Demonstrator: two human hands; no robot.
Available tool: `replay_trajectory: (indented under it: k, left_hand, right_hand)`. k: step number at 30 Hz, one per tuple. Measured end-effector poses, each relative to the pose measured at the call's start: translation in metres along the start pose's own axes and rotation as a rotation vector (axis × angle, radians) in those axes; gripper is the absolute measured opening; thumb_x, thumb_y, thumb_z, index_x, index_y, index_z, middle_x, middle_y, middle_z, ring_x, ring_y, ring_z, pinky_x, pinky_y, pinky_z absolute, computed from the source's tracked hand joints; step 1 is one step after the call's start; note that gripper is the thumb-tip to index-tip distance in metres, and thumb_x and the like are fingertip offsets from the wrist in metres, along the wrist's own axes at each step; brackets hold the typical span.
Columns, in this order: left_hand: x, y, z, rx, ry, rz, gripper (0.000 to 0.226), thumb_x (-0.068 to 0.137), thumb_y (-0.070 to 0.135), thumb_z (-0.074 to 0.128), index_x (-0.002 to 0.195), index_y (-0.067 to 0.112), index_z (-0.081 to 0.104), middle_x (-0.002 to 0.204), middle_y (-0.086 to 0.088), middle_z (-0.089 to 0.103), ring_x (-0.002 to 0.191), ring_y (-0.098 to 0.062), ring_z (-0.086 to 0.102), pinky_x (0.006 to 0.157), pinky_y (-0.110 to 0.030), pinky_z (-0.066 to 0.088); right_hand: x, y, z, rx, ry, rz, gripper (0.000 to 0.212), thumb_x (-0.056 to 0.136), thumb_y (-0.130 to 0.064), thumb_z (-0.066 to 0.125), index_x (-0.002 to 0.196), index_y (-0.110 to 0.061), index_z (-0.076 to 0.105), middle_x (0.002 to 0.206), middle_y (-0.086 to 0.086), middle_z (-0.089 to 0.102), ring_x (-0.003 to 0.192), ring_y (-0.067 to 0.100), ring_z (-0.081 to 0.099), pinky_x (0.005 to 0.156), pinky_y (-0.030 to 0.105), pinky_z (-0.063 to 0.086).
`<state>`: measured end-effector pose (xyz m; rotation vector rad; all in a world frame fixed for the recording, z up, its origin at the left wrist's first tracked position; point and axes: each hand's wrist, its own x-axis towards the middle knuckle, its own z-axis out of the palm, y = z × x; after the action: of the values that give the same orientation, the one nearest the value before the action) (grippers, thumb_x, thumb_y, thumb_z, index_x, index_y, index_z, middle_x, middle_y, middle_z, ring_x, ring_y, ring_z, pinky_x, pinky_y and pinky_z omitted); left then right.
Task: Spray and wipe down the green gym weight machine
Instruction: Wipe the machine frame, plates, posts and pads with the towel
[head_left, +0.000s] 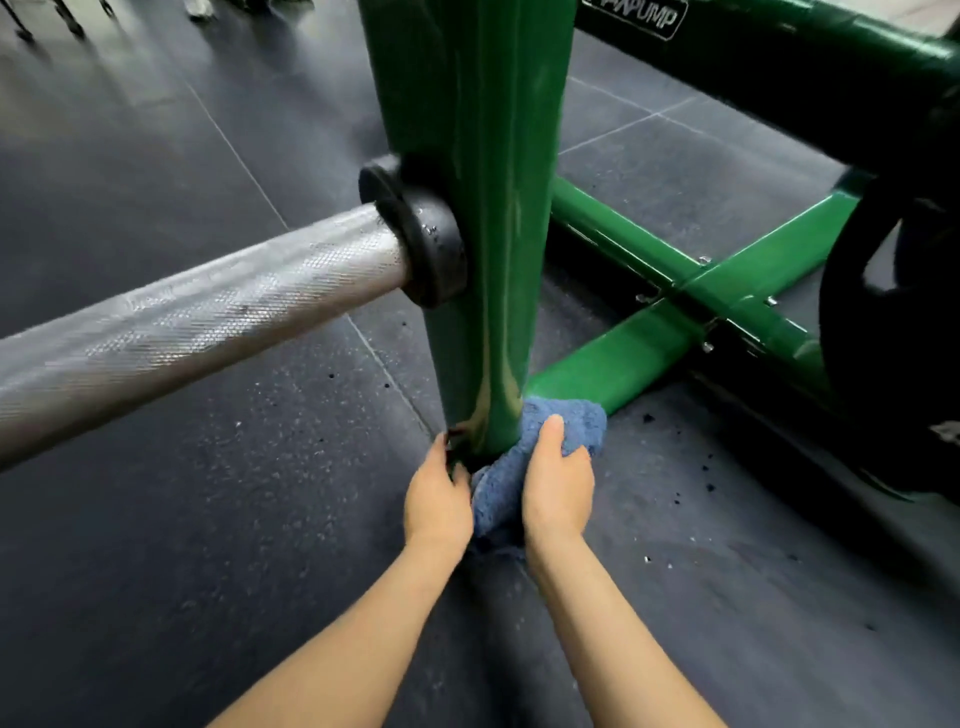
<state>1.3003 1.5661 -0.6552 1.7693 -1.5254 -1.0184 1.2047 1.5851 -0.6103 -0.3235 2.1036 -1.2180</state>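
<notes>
A silver bar (197, 317) juts left from the green post (478, 218). At the post's foot on the dark floor (156, 519), the left hand (436, 501) and right hand (558, 493) each curl their fingers around a blue cloth (566, 421) wrapped against the post.

Even, med-bright indoor light. Glare streaks run down the green post (467, 208); sheen on the steel bar (197, 322) w/ knurling lit. Soft shadow on the floor (156, 519) under the arms. Wide-angle bending at edges; top corners soft, slightly blurred.
</notes>
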Motion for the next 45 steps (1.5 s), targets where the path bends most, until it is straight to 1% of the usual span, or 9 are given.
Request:
replay_trajectory:
  k: [8,12,16,19,26,31,35,39,45]
  left_hand:
    - [0.025,0.03,-0.029,-0.496,0.108,-0.183,0.036,0.101,0.019,0.042,0.134,0.017,0.055,0.135,-0.006,0.057,0.125,-0.023,0.052,0.109,-0.042,0.039]
    - [0.043,0.081,-0.06,-0.621,-0.001,-0.015,0.035,0.1,0.033,0.044,0.133,0.03,0.055,0.136,0.007,0.056,0.127,-0.012,0.049,0.112,-0.041,0.035]
    - [0.035,0.083,-0.055,-0.611,-0.174,0.164,0.044,0.091,0.055,0.044,0.131,0.041,0.054,0.132,0.008,0.06,0.124,-0.011,0.053,0.11,-0.042,0.038]
    - [0.032,0.084,-0.059,-0.586,-0.188,0.178,0.032,0.096,0.048,0.04,0.125,0.047,0.052,0.134,0.007,0.057,0.127,-0.011,0.05,0.113,-0.038,0.034]
    - [0.026,0.107,-0.061,-0.593,-0.071,0.101,0.043,0.105,0.034,0.031,0.13,0.011,0.057,0.128,-0.003,0.054,0.121,-0.014,0.047,0.1,-0.018,0.03]
    - [0.032,0.094,-0.051,-0.61,-0.117,0.113,0.075,0.084,0.064,0.034,0.125,0.007,0.059,0.128,-0.015,0.059,0.122,-0.029,0.054,0.105,-0.045,0.041]
    - [0.027,0.103,-0.057,-0.682,-0.145,0.098,0.062,0.081,0.06,0.041,0.112,0.011,0.064,0.124,-0.014,0.062,0.116,-0.029,0.057,0.106,-0.043,0.042]
    - [0.009,0.113,-0.065,-0.644,-0.065,0.09,0.026,0.102,0.04,0.038,0.109,0.031,0.061,0.115,0.006,0.059,0.114,-0.012,0.053,0.093,-0.024,0.036]
    - [-0.005,0.103,-0.074,-0.414,-0.093,0.132,0.041,0.103,0.027,0.04,0.144,0.034,0.04,0.121,0.021,0.047,0.114,0.006,0.038,0.091,-0.011,0.027]
  right_hand:
    - [-0.049,-0.038,-0.018,0.304,0.067,-0.2,0.033,0.1,-0.043,0.04,0.107,-0.015,0.055,0.107,0.0,0.06,0.105,0.022,0.055,0.091,0.035,0.042]
    - [-0.079,-0.067,-0.015,0.421,0.153,-0.381,0.02,0.098,-0.043,0.046,0.097,-0.024,0.048,0.094,-0.01,0.055,0.105,0.022,0.053,0.088,0.034,0.04]
    - [-0.09,-0.041,0.01,0.222,0.179,-0.53,0.101,0.073,-0.072,0.037,0.145,-0.002,0.028,0.143,0.017,0.043,0.136,0.027,0.036,0.112,0.042,0.03]
    - [-0.085,-0.015,0.02,0.098,0.145,-0.515,0.109,0.07,-0.075,0.032,0.145,0.004,0.027,0.143,0.022,0.042,0.134,0.032,0.038,0.111,0.048,0.029]
    - [-0.087,-0.03,-0.003,0.052,0.187,-0.787,0.064,0.087,-0.06,0.04,0.119,-0.005,0.051,0.115,0.011,0.058,0.111,0.031,0.053,0.097,0.055,0.041]
    - [-0.104,-0.101,-0.029,0.079,0.293,-1.017,0.063,0.087,-0.053,0.046,0.117,0.003,0.051,0.109,0.013,0.057,0.105,0.033,0.053,0.093,0.054,0.041]
    - [-0.084,-0.102,-0.024,0.039,0.36,-1.074,0.067,0.084,-0.052,0.052,0.114,0.009,0.051,0.106,0.02,0.058,0.1,0.038,0.054,0.089,0.054,0.043]
    - [-0.05,-0.052,-0.022,-0.144,0.217,-1.019,0.076,0.083,-0.057,0.048,0.116,0.011,0.051,0.107,0.024,0.058,0.1,0.04,0.054,0.089,0.048,0.044]
    - [-0.019,0.025,-0.02,-0.516,-0.096,-0.847,0.053,0.09,-0.055,0.046,0.106,-0.005,0.053,0.101,0.011,0.059,0.101,0.032,0.056,0.088,0.042,0.045]
